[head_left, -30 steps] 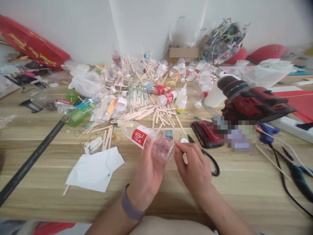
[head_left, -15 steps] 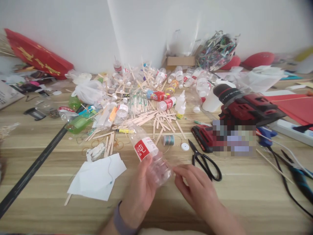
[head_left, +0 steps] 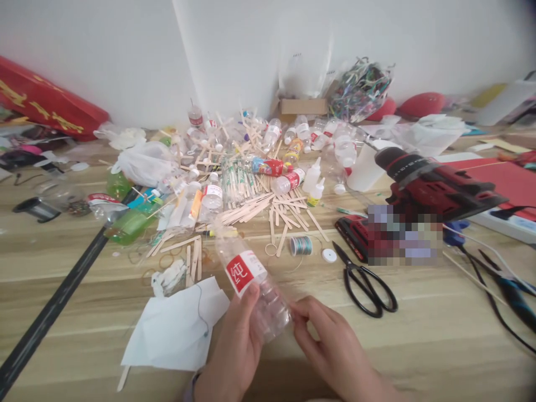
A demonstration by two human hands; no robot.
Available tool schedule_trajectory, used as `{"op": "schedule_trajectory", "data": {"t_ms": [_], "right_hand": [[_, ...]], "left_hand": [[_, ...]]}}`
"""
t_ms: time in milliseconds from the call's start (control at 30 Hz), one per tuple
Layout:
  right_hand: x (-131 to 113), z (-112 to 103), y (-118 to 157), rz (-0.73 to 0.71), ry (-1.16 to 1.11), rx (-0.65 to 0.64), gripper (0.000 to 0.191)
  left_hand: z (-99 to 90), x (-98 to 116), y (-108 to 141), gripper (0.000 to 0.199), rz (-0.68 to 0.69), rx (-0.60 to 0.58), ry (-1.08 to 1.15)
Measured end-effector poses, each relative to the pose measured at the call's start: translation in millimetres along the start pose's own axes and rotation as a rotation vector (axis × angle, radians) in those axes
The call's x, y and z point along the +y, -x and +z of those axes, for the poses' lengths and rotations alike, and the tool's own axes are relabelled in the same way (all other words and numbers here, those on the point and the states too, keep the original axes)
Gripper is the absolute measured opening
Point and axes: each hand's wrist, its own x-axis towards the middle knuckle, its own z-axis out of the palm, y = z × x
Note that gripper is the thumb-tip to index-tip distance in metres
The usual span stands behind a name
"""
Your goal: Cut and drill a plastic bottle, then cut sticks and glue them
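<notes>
A clear plastic bottle [head_left: 270, 304] with a red and white label is wrapped by my left hand [head_left: 234, 343], thumb lying near the label. It tilts, with its neck pointing away to the upper left and its base toward me. At the base, the fingers of my right hand [head_left: 329, 338] are pinched together against the bottle's edge. What they pinch is too small to make out. Black-handled scissors [head_left: 364, 282] lie to the right of the hands. A spool of coloured thread [head_left: 301, 245] and a small white disc [head_left: 329, 255] sit beyond the bottle.
White paper [head_left: 178, 326] lies left of my hands. Farther back are piled wooden sticks [head_left: 247, 209], several bottles and a white plastic bag [head_left: 146, 162]. A red power drill [head_left: 444, 181] stands at right, near pliers [head_left: 508, 293] and cords. A black strip [head_left: 58, 301] crosses the left side.
The view has shifted slightly, so nearby table items appear lower. The bottle remains in my left hand, and my right fingers are still pinched at its base, with both hands a little lower in view.
</notes>
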Motion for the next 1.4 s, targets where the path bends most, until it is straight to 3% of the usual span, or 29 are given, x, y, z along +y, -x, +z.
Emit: {"op": "schedule_trajectory", "data": {"t_ms": [67,133,233,400,500,600,667,767,867,967,1133,1400], "right_hand": [[3.6,-2.1,4.0,-0.026,0.026,0.005,0.022],[12.9,-10.2,8.6,-0.067,0.067,0.002,0.022],[38.6,-33.2,16.8,-0.091,0.179,-0.026,0.018],[92.8,-78.7,27.8,-0.085,0.342,-0.078,0.019],[113.5,-95.5,31.5,-0.078,0.382,-0.067,0.028],[126.1,-103.8,36.7,-0.088,0.388,-0.072,0.031],[133.2,-106.0,41.1,-0.092,0.382,-0.092,0.030],[143.0,-106.1,46.5,-0.102,0.357,-0.173,0.027],[149.2,-105.1,48.6,-0.137,0.334,-0.216,0.028],[152.5,-105.3,48.5,-0.164,0.307,-0.226,0.030],[154.3,-107.2,46.4,-0.149,0.248,-0.225,0.029],[142.2,-103.6,39.4,-0.093,0.311,-0.180,0.030]], "left_hand": [[1.7,2.9,-2.2,0.037,-0.012,-0.048,-0.081],[3.5,7.2,-6.3,0.047,-0.004,-0.025,-0.176],[2.1,16.9,-14.5,0.084,0.146,0.234,-0.533],[-10.3,33.0,-30.1,0.076,0.296,0.503,-1.312],[-11.0,33.4,-38.1,0.062,0.507,0.589,-1.751],[5.1,25.3,-43.1,0.055,0.795,0.726,-2.012],[24.0,17.0,-48.3,0.048,0.896,0.702,-2.032],[51.9,4.2,-65.7,0.031,0.759,0.354,-2.061],[64.2,-2.9,-91.7,0.022,0.675,0.209,-2.107],[59.6,-1.6,-113.9,0.015,0.600,0.202,-2.141],[47.7,9.9,-131.1,0.024,0.524,0.242,-2.129],[64.2,21.9,-136.9,0.026,0.499,0.355,-2.032]]}}
